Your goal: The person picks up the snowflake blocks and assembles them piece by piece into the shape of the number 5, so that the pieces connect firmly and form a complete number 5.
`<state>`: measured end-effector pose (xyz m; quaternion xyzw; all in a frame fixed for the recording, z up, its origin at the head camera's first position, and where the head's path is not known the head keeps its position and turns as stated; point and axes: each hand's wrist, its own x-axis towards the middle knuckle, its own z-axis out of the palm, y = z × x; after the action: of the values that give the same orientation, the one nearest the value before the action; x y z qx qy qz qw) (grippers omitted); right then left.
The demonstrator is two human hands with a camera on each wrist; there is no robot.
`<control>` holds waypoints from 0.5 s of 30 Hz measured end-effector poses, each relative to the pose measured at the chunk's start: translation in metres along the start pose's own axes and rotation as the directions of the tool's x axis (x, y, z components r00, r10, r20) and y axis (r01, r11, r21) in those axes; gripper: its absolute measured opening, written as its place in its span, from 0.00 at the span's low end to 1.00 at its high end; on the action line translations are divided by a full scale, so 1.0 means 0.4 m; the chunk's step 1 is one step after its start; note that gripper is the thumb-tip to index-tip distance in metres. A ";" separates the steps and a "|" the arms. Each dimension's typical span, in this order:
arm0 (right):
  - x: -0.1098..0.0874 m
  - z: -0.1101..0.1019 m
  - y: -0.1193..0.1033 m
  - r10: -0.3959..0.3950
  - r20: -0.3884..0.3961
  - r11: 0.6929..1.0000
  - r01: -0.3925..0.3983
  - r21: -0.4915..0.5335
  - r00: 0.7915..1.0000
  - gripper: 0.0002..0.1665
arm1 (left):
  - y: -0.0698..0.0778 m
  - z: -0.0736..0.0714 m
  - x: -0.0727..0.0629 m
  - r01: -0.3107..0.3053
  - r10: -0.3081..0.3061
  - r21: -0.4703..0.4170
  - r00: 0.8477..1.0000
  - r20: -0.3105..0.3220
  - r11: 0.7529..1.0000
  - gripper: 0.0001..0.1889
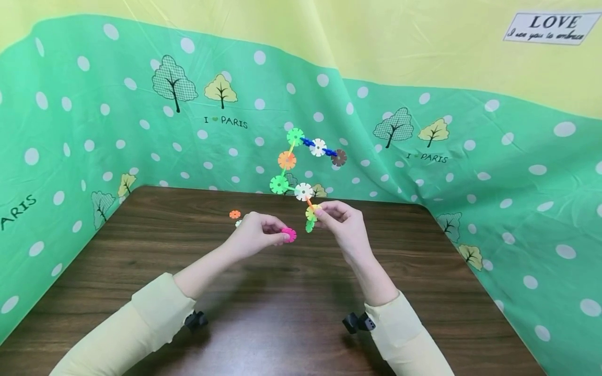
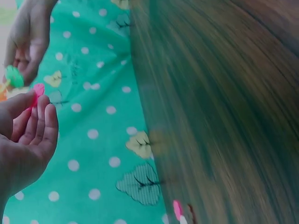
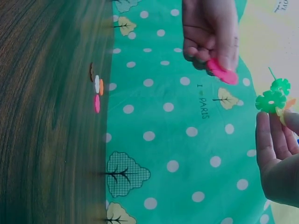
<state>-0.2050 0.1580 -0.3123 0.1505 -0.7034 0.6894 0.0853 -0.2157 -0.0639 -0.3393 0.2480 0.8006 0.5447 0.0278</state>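
Observation:
Between thumb and fingers, my left hand (image 1: 254, 235) pinches a pink notched disc (image 1: 289, 235). My right hand (image 1: 342, 224) holds a chain of interlocking notched discs by its yellow disc (image 1: 311, 213), with a green disc (image 1: 310, 226) hanging just below. From there the chain rises through a white disc (image 1: 303, 191), green and orange discs (image 1: 287, 160), then bends right past a top green disc (image 1: 295, 137) to a brown disc (image 1: 338, 157) at its end. A small gap separates the pink disc from the lower green one. In the right wrist view the pink disc (image 3: 222, 71) is tilted.
Several loose discs lie on the dark wooden table (image 1: 263, 324) beyond my left hand, among them an orange disc (image 1: 234, 214); the right wrist view also shows a loose pink disc (image 3: 97, 103) there. A green polka-dot cloth (image 1: 263, 104) hangs round the table's back and sides.

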 end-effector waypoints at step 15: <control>-0.002 0.011 0.001 -0.009 0.004 1.000 0.009 -0.002 1.000 0.16 | 0.032 0.044 0.002 -0.011 0.011 -0.079 1.000 0.004 0.997 0.07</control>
<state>-0.2040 0.1538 -0.3129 0.1550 -0.7036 0.6880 0.0870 -0.2061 -0.0448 -0.3348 0.2524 0.7770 0.5755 0.0363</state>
